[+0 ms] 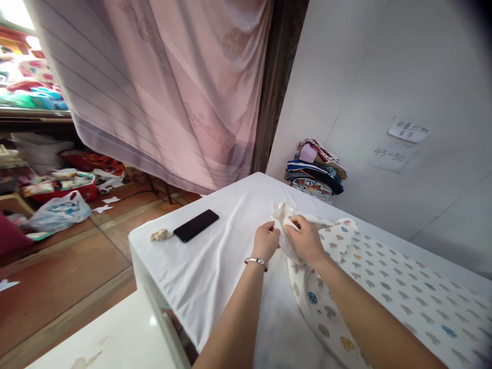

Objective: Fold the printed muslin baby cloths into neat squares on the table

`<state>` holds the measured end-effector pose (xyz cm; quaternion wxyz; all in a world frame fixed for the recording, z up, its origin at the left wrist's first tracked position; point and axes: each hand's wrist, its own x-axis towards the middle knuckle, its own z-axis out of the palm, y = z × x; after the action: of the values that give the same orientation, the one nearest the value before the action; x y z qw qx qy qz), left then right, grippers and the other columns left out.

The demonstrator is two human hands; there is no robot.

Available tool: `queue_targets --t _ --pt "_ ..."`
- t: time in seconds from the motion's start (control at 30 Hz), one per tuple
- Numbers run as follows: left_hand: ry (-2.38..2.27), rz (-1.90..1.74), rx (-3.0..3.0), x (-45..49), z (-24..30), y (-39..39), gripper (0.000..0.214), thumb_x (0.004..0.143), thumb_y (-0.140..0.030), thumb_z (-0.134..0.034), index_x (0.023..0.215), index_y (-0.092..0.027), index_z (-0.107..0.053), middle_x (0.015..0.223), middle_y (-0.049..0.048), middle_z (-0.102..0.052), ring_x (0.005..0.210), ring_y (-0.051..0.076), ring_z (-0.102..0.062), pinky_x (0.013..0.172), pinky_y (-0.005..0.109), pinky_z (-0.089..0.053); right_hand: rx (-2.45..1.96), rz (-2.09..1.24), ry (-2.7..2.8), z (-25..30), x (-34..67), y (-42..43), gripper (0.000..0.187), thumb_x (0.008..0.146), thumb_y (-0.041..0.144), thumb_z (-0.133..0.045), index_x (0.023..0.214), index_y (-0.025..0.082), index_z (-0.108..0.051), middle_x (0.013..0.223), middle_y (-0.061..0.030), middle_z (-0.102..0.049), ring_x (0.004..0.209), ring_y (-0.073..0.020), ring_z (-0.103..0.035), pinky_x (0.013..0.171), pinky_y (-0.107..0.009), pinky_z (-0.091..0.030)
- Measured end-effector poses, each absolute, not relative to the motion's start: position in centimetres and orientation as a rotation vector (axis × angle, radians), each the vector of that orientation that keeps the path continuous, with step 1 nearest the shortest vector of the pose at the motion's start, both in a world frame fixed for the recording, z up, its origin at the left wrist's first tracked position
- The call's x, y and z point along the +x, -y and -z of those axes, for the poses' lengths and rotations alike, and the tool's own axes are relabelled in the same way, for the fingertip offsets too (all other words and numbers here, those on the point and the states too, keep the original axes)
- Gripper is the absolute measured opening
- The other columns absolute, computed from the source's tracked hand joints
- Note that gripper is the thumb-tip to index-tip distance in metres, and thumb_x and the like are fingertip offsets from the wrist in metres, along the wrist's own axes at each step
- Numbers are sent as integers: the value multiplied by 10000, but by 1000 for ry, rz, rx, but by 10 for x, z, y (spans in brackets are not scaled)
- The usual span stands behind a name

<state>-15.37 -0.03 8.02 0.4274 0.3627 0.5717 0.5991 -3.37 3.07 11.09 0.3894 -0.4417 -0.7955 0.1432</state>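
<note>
Patterned cloth [380, 271] on the white-covered table [230, 241], one end bunched between two hands.
We see the left hand [267, 241] and the right hand [305, 238] each pinching the gathered end, though folds partly hide just where each grip closes. The rest spreads out to the right; a black phone [196, 225] lies well apart, toward the table's left side.

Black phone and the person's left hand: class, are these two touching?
Apart. The head view shows a stretch of white tablecloth between the black phone and the left hand.
</note>
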Motion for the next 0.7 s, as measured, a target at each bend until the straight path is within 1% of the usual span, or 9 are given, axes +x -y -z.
queue_targets --t 0.1,0.27,0.33,0.47,0.53,0.6,0.7 --pt "-1489 -1502 935 -154 -83 8 369 642 -175 -530 988 -141 -650 697 9 -584 487 95 -515 404 183 -423 -1081 -500 2049 -110 -39 -22 112 747 299 -513 737 205 -572 694 6 -602 633 -138 -512 624 -250 -380" --pt "-1382 -1511 905 -156 -77 14 307 666 -183 -534 936 -128 -670 627 -1 -573 454 74 -499 406 165 -414 -1055 -981 1929 -106 -42 -15 191 739 299 -529 869 180 -603 678 10 -588 586 -121 -510 547 -227 -398" --pt "-1298 -1548 824 -157 -75 16 301 667 -213 -553 929 -119 -668 615 3 -578 453 68 -490 417 163 -413 -1022 -1070 1933 -105 -43 -13 230 728 277 -532 915 173 -617 679 9 -574 602 -121 -510 546 -222 -408" --pt "-1207 -1596 683 -158 -77 21 372 685 -380 -583 920 -102 -657 633 23 -591 484 78 -494 436 179 -409 -912 -1086 1985 -107 -43 -4 277 697 195 -523 939 174 -656 848 -25 -587 781 -147 -548 683 -253 -450" --pt "-1236 -1601 703 -159 -77 25 413 682 -428 -594 936 -108 -651 643 20 -585 503 82 -490 435 179 -389 -861 -1184 2003 -107 -42 0 266 694 167 -513 903 176 -677 902 -35 -598 870 -162 -552 780 -284 -444" --pt "-1301 -1602 739 -161 -72 28 410 668 -392 -622 971 -116 -642 628 0 -561 501 75 -465 442 176 -370 -842 -1358 1978 -103 -41 0 246 683 155 -517 853 176 -693 920 -39 -616 920 -173 -554 836 -307 -435" --pt "-1365 -1589 773 -163 -60 31 388 680 -303 -606 1024 -124 -619 634 -15 -533 528 76 -457 482 182 -372 -953 -1573 1792 -92 -36 -15 228 657 188 -541 823 167 -696 851 -42 -653 841 -171 -594 790 -321 -474"
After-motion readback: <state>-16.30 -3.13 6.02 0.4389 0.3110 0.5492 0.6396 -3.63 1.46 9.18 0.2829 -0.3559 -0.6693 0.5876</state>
